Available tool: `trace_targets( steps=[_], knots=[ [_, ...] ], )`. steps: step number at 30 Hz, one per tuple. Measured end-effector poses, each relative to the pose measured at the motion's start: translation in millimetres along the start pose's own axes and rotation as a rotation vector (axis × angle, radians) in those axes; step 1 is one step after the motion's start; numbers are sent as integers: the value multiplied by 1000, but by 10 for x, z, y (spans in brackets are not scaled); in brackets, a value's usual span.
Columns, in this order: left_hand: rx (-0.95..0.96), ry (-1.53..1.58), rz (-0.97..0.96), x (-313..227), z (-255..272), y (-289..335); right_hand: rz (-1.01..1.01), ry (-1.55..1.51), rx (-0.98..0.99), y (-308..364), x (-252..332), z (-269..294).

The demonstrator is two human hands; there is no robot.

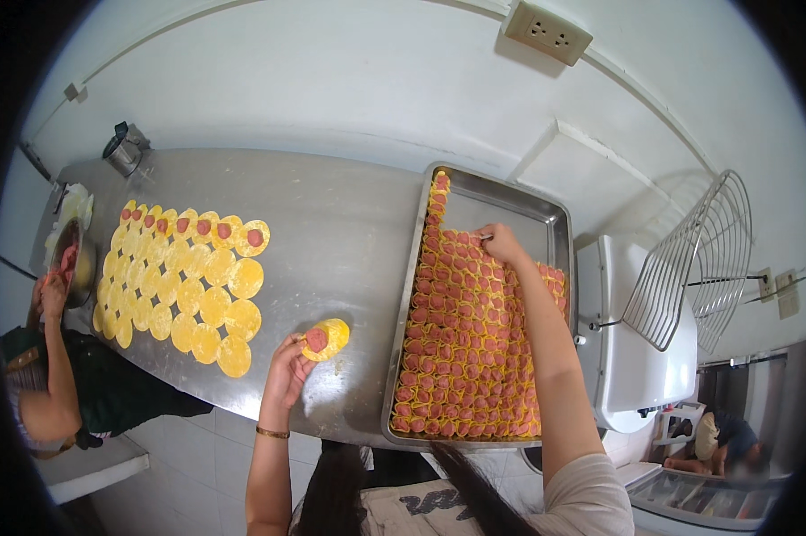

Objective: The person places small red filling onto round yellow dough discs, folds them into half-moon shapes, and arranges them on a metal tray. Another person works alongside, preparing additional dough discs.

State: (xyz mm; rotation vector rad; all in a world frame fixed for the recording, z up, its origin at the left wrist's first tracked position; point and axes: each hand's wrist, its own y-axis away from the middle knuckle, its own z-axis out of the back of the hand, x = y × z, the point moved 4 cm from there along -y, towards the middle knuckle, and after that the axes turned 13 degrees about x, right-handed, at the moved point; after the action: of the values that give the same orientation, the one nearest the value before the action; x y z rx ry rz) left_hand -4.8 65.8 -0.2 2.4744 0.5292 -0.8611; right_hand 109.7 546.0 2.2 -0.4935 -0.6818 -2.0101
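My left hand [287, 371] pinches the edge of a round yellow dumpling wrapper [336, 332] with a lump of pink meat filling [316, 339] on it, just above the steel table. Over the large metal tray [521, 210], my right hand [503, 245] is closed, with a small pale stick-like end showing at its fingertips; its kind cannot be made out. Below that hand, tight rows of open-topped dumplings [461, 330] with pink filling cover most of the tray. At left, flat yellow wrappers [215, 304] lie in rows, the farthest row topped with meat.
A co-worker's hand [53, 293] reaches into a metal bowl of meat [83, 268] at far left. A metal cup [123, 152] stands by the wall. Right of the tray are a white appliance [635, 357] and a wire rack [693, 268]. Another person [733, 442] crouches at lower right.
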Motion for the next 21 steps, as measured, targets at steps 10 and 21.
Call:
trace_targets(
  steps=[10,21],
  knots=[
    [1,43,-5,-69,16,79,-170,-74,30,-67,97,-11],
    [17,-12,83,-153,165,227,-152,-175,61,-24,79,-127]
  ],
)
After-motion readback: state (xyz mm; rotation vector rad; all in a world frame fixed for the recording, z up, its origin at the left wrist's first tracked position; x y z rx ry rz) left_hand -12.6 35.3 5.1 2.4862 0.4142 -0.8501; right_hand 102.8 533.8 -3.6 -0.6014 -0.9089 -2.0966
